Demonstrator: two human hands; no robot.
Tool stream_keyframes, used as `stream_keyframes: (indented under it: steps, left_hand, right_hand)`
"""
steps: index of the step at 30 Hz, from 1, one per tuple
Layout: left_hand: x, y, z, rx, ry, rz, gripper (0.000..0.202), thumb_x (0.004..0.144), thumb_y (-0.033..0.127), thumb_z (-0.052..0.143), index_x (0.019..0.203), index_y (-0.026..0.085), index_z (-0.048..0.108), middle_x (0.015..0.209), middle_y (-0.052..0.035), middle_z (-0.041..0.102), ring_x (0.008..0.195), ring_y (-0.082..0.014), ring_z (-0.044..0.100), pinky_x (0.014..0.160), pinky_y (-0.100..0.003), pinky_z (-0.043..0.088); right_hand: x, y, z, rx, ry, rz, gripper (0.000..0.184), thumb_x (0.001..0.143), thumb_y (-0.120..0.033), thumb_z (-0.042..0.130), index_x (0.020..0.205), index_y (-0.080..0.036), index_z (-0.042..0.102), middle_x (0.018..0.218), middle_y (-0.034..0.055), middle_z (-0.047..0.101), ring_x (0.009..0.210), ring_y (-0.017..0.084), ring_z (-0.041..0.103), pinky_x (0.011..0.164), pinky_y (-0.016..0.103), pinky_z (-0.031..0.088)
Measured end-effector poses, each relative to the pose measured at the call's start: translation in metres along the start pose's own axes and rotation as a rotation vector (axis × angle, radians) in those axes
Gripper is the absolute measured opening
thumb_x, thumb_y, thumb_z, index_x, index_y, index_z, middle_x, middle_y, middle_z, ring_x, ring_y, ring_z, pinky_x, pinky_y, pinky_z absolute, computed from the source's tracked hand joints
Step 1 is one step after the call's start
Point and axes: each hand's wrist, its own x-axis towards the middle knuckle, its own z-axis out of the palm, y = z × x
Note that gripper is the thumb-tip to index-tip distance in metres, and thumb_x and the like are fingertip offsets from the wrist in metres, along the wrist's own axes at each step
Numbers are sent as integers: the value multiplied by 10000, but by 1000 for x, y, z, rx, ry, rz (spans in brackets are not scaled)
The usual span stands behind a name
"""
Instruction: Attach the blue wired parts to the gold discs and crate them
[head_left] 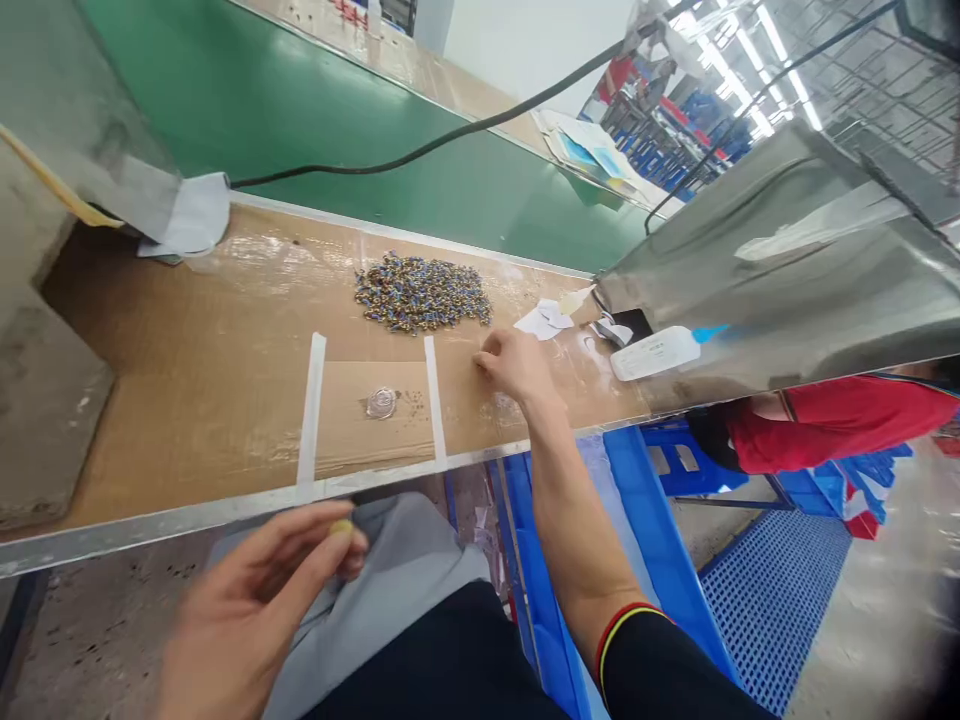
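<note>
My left hand (274,585) is over my lap, just in front of the bench edge. Its thumb and fingers are pinched together, with a small yellowish spot (341,527) at the tips that could be a tiny piece or a finger cover. On the bench, my right hand (516,365) has its fingertips pressed together just right of a heap of small blue and gold metallic pieces (424,292); anything within them is hidden. Left of that hand, a small round silvery clump (381,403) lies on a taped-down cardboard sheet (345,440), with tiny dark specks beside it.
White scraps (544,320) and a white bottle with a blue nozzle (656,353) lie at the right, by a shiny metal housing (780,250). A black cable (420,150) hangs across the green conveyor belt (300,110). A person in red (840,420) is at the far right.
</note>
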Motion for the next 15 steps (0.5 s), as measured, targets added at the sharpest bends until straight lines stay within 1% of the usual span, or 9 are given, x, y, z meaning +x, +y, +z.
stream_keyframes:
  steps: [2,4,7,9,11,12,14,15]
  left_hand:
    - [13,1,8,-80,-34,-55,530,888,671,1046,1187,247,938,967,-73,936,880,-282,897,901,-383,776]
    - [24,8,16,-149,-43,-70,544,888,636,1061,1236,234,944,1003,-84,944,894,-266,898,933,-372,769]
    - [32,19,24,-234,-59,-78,590,869,609,1085,1282,214,942,1043,-108,955,914,-268,906,947,-383,769]
    - [33,23,28,-273,-81,-79,590,877,588,1087,1304,210,939,1059,-115,959,935,-270,911,972,-392,768]
    - [32,24,30,-285,-100,-72,554,913,570,1069,1319,218,936,1069,-109,963,958,-264,915,1009,-393,760]
    - [31,23,32,-281,-105,-70,529,936,563,1054,1328,227,935,1085,-105,966,973,-260,917,1025,-389,755]
    - [29,23,35,-264,-103,-65,482,979,555,1024,1338,246,935,1123,-96,970,998,-251,920,1038,-374,747]
    - [28,23,37,-256,-100,-64,465,993,553,1013,1337,250,936,1135,-93,971,1000,-249,921,1035,-369,747]
  right_hand:
    - [-2,2,-1,72,-27,-14,187,866,-49,797,792,-221,782,796,25,803,836,224,765,925,364,615]
    - [-7,6,-3,158,-50,-21,157,856,-69,783,830,-223,802,788,9,806,795,212,763,886,356,635]
    - [-24,10,-3,295,-65,-23,93,891,-178,799,958,-215,850,844,23,842,774,219,778,835,376,673]
    - [-43,7,0,386,-75,-35,158,938,-303,831,1065,-218,875,948,45,879,813,226,804,833,392,700]
    - [-66,-2,5,578,-115,-44,248,949,-422,905,1117,-241,890,1004,45,892,836,222,819,839,394,718]
    - [-79,-8,9,722,-156,-37,282,926,-456,963,1112,-253,899,991,37,889,823,216,817,830,388,721]
    - [-105,-22,19,993,-276,-1,309,875,-465,1060,1076,-278,918,944,14,875,770,192,798,794,359,712]
    - [-117,-30,25,1080,-336,15,294,870,-449,1082,1062,-288,928,943,8,872,760,178,789,781,339,703]
